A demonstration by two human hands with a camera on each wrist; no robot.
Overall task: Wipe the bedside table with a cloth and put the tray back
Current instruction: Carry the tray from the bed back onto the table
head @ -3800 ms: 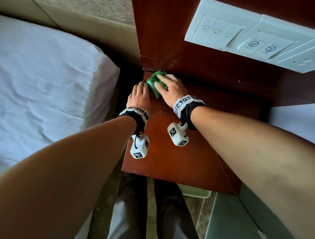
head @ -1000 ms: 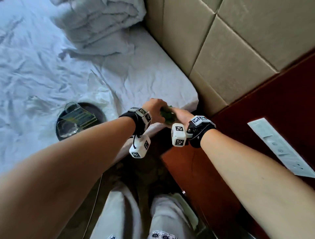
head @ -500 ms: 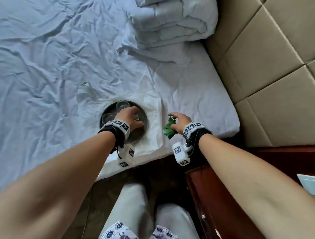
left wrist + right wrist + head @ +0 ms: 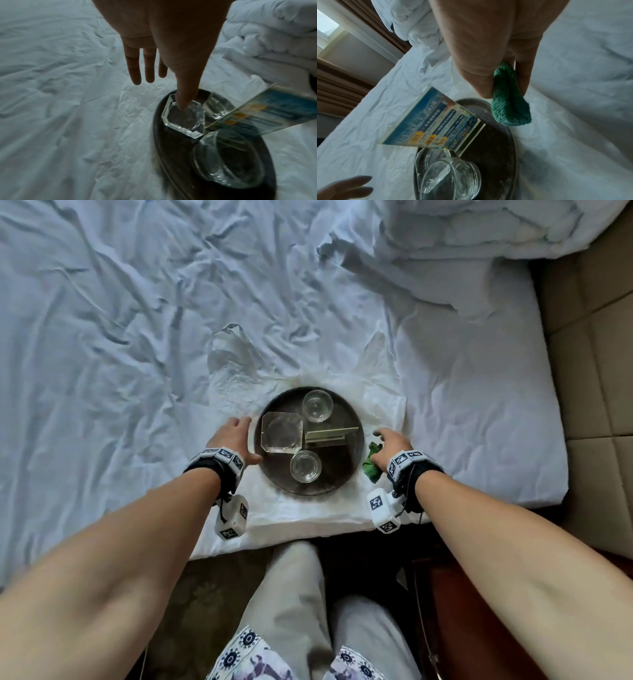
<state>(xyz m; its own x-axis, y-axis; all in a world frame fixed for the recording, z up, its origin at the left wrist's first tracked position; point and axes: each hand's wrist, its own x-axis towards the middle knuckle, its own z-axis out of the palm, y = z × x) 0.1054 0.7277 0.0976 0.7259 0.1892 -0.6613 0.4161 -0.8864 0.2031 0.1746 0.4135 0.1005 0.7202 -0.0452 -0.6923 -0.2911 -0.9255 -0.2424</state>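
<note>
Here, from the head view, I see the tray [image 4: 308,484] on the bed [image 4: 120,337], near its front edge, between my hands. In the left wrist view, my left hand [image 4: 164,44] has straight, spread fingers and holds nothing. In the right wrist view, my right hand [image 4: 489,51] pinches the green cloth [image 4: 510,102] beside the tray.

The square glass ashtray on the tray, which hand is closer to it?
Left. The left hand sits at the tray's left rim, beside the ashtray. The right hand, holding the green cloth, is across the tray.
</note>
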